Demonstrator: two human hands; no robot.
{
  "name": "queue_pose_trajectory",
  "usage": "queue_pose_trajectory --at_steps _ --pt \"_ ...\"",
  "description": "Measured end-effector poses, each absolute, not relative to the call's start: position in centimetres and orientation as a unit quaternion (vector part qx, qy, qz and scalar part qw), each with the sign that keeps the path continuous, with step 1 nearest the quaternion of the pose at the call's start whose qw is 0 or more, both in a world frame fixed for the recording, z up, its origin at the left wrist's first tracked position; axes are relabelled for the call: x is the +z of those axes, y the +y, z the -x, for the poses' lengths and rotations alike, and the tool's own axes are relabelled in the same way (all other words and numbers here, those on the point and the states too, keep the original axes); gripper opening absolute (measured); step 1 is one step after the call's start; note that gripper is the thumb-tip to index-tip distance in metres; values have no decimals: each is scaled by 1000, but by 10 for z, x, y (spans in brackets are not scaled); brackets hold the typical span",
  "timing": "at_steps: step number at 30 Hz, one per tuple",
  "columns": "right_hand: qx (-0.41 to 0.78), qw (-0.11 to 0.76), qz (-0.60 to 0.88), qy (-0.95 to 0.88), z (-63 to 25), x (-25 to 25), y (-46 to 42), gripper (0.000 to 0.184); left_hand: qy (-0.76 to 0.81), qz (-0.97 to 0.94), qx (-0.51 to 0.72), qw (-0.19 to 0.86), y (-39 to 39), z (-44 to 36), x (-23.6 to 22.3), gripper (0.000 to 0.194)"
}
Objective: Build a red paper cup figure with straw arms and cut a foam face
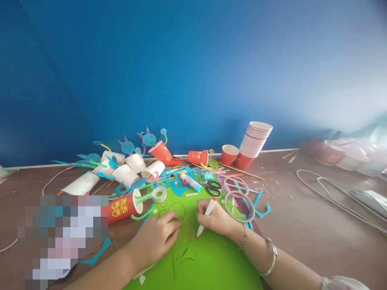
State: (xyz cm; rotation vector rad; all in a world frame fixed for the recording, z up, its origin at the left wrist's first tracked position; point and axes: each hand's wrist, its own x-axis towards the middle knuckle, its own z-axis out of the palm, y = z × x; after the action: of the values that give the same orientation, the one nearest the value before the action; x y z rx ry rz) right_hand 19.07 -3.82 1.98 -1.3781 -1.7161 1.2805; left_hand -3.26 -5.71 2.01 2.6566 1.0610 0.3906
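Observation:
My right hand (211, 217) grips a white marker (208, 213) with a red end, tilted so its tip meets the green paper (223, 257). Red outlines are drawn there: a large circle (176, 211), smaller circles, and long narrow ear-like shapes (189, 232) beside the marker tip. My left hand (159, 233) lies on the same sheet, fingers spread and resting just below the circle, holding nothing. A few cut slits show in the paper between my forearms. Just beyond the hands lie a glue stick (191, 182), black-handled scissors (214, 188) and a small tape roll (159, 194).
Two larger tape rolls (240, 206) lie by my right wrist. A red cup (125, 206) lies on its side at left, near a blurred-out patch. Behind are tipped white cups, blue animal-face cutouts (149, 139), straws, and a leaning cup stack (255, 139) near the wall. A cable (332, 201) crosses the right.

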Motion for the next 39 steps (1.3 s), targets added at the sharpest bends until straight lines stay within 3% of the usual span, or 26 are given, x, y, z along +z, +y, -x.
queue_pose_trajectory --at_steps 18,39 --pt "449 332 545 -625 -189 15 -36 21 365 -914 132 121 -57 32 19 30" --pt "491 301 524 -628 -190 20 -39 24 365 -913 134 122 -57 32 21 30"
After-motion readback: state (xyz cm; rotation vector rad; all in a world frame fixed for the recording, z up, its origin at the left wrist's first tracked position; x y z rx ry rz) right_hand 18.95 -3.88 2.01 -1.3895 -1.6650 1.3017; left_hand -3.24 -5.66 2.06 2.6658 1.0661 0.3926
